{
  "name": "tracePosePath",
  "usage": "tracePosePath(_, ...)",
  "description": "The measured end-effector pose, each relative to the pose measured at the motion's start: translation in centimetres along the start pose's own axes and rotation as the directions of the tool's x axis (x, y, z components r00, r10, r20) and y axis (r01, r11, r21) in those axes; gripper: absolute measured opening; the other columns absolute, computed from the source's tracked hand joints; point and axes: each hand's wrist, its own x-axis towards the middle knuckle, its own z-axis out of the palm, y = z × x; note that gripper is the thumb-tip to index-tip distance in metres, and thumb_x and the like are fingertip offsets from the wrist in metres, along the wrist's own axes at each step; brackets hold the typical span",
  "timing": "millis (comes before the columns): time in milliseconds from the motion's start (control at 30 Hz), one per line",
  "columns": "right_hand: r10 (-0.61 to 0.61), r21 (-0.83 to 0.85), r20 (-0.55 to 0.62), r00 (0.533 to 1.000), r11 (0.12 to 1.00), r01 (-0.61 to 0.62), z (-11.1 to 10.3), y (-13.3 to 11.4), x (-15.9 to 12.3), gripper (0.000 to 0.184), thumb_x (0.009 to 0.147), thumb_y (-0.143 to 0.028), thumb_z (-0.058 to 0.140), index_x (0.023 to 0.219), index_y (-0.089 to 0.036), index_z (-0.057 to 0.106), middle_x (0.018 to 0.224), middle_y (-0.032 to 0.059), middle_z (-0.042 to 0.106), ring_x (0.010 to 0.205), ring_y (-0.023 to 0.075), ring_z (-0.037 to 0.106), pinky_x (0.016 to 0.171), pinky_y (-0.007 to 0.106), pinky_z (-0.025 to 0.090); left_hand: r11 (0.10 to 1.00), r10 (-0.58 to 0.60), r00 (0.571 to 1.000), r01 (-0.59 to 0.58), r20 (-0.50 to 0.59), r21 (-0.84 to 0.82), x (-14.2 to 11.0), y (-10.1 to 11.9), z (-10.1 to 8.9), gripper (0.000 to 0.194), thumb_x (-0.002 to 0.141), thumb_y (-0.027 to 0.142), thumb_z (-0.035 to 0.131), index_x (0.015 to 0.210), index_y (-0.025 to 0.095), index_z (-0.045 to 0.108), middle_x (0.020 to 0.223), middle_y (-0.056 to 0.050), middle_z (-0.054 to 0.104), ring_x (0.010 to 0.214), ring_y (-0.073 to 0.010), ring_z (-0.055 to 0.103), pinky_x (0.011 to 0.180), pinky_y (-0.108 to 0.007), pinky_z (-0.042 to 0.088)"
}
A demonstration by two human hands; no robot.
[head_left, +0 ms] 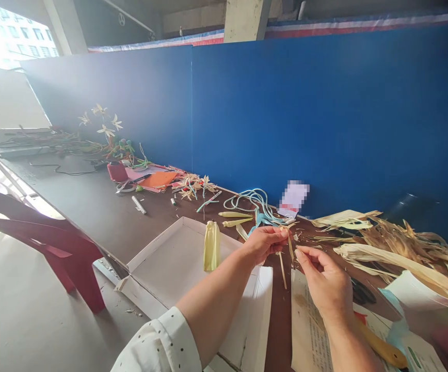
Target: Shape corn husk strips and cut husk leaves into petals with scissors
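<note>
My left hand (267, 244) pinches a narrow strip of dried corn husk (291, 251), which hangs down from the fingertips. Just to its right, the thumb and forefinger of my right hand (326, 287) are pressed together near the strip's lower end. What they hold, if anything, is too small to make out. Below the left hand, a thin pale stick (283, 271) lies on the dark table. A wider yellow-green husk piece (212, 247) rests in the open white cardboard box (162, 258), left of my forearm.
Dried husks (398, 240) are heaped at the right by a white paper cup (421, 290). A yellow handle (382, 345) lies on printed paper (309, 325). Coiled pale cord (253, 196) and husk flowers (193, 185) sit along the blue partition (324, 119). A red chair (65, 248) stands left.
</note>
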Motion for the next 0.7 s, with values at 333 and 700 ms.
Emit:
tracePosePath(333,0.016,-0.043,0.010,1.000,0.999,-0.016,-0.29,-0.76,0.02,0.039,0.069,-0.057,0.063,0.080,-0.020,0.069,0.070,0.0050,0.070,0.062,0.0200,0.063,0.060,0.029,0.047,1.000,0.002,1.000,-0.002,0.017,0.005,0.04,0.07,0.03,0.044,0.054,0.040,0.083,0.083,0.011,0.070,0.081,-0.006,0.064,0.067,-0.0067,0.054,0.063,-0.021,0.038)
tracePosePath(700,0.020,-0.074,-0.001,1.000,0.997,-0.020,-0.09,-0.45,0.09,0.041,0.069,-0.058,0.062,0.080,-0.019,0.070,0.071,0.0062,0.070,0.062,0.0210,0.063,0.060,0.030,0.046,1.000,-0.003,0.999,0.002,0.038,0.013,-0.22,0.25,0.22,0.040,0.056,0.040,0.082,0.081,0.011,0.071,0.082,-0.005,0.065,0.066,-0.0059,0.052,0.064,-0.021,0.038)
